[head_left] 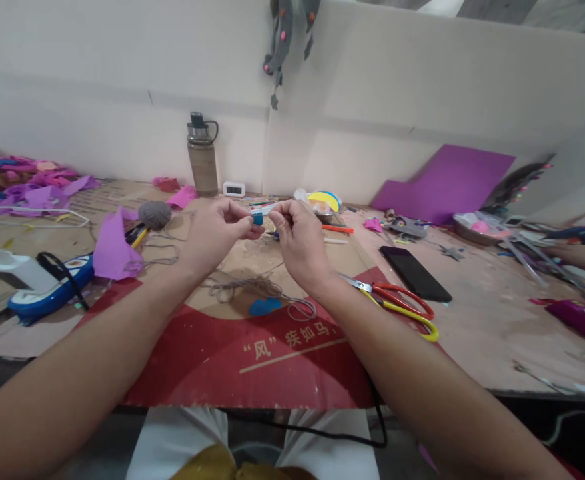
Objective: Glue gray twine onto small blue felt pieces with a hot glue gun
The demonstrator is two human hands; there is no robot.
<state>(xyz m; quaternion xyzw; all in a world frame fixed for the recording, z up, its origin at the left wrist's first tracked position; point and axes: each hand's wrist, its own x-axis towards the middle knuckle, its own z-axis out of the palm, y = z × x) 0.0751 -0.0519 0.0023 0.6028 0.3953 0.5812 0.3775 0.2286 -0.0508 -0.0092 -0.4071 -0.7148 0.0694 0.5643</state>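
Observation:
Above the cardboard, my left hand (217, 230) pinches a small blue felt piece (257, 219) between thumb and fingers. Close beside it, my right hand (300, 243) is closed in a pinch; whatever lies between its fingertips is too small to make out. Below the hands, grey yarn (232, 288) lies in loose loops. Nearer to me, blue felt cutouts (265, 306) rest on the red-printed cardboard (192, 360). Scissors (402, 303) with red and yellow handles lie by my right forearm.
A grey yarn ball (154, 215), pink felt (117, 247) and a blue power strip (52, 293) are at left. A bottle (202, 157) stands by the wall. On the right lie a black phone (416, 273) and purple felt (452, 183); another person's arm (580, 257) shows beyond.

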